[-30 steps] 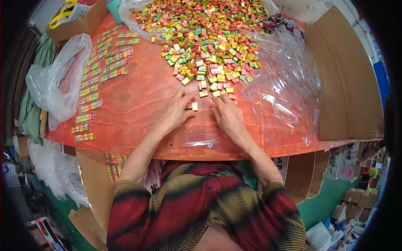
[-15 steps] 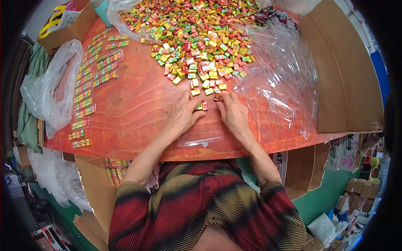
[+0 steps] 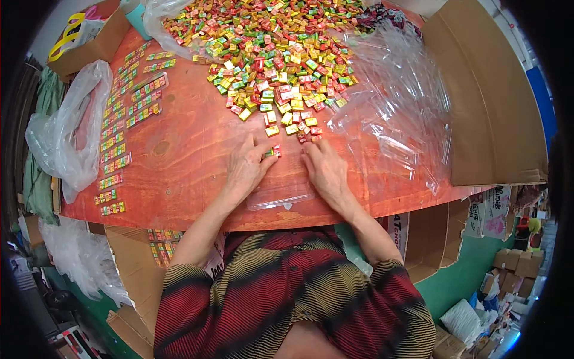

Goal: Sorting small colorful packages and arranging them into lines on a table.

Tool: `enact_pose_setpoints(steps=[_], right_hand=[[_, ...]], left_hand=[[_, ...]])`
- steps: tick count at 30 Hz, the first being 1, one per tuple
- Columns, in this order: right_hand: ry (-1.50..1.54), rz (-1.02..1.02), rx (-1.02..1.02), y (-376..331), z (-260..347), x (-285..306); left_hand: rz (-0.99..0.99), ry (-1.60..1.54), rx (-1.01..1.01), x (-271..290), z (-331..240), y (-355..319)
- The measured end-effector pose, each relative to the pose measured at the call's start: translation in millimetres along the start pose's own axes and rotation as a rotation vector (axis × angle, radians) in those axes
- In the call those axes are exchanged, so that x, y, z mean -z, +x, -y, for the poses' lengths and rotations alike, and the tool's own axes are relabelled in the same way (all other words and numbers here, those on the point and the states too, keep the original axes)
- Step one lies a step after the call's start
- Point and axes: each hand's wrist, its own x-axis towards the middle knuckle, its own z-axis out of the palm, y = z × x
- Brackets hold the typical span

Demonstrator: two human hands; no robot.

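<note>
My left hand [image 3: 244, 167] is closed around a short row of small boxes [image 3: 274, 151], green and red, held between thumb and fingers just above the table. Across from it, my right hand [image 3: 327, 172] has curved fingers with the thumb apart, its fingertips at a small dark red box [image 3: 302, 137] on the table. Part of its grip is hidden behind the fingers. Beyond both hands spreads a big pile of small boxes [image 3: 287, 72], yellow, red, green and orange. Near the table's front edge, between my forearms, lies a clear plastic tray [image 3: 280, 202].
Filled rows of boxes [image 3: 116, 148] line the left of the red table [image 3: 191, 179], beside a crumpled clear bag [image 3: 72, 137]. At right are clear plastic trays [image 3: 394, 113] and an upright cardboard sheet [image 3: 484, 96]. An open carton [image 3: 89, 45] stands far left.
The view has shifted slightly. My right hand has drawn back a little toward me, its fingertips now nearer the table's front edge. My left hand still holds its boxes.
</note>
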Motion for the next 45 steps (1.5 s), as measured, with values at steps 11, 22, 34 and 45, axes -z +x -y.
enact_pose_setpoints(steps=[11, 22, 34, 45], right_hand=[[-0.064, -0.067, 0.019, 42.5, 27.7, -20.6], [0.051, 0.020, 0.064, 13.7, 1.6, -0.1], [-0.088, 0.143, 0.146, 25.8, -1.7, -1.4], [0.005, 0.191, -0.002, 9.3, 9.4, -3.3]], left_hand=[[-0.018, 0.038, 0.056, 5.6, -4.4, -1.3], [0.089, 0.028, 0.060, 18.7, 6.5, 1.5], [0.102, 0.036, -0.141, 13.0, 11.9, 10.3], [0.110, 0.051, -0.082, 10.3, 8.5, 16.0]])
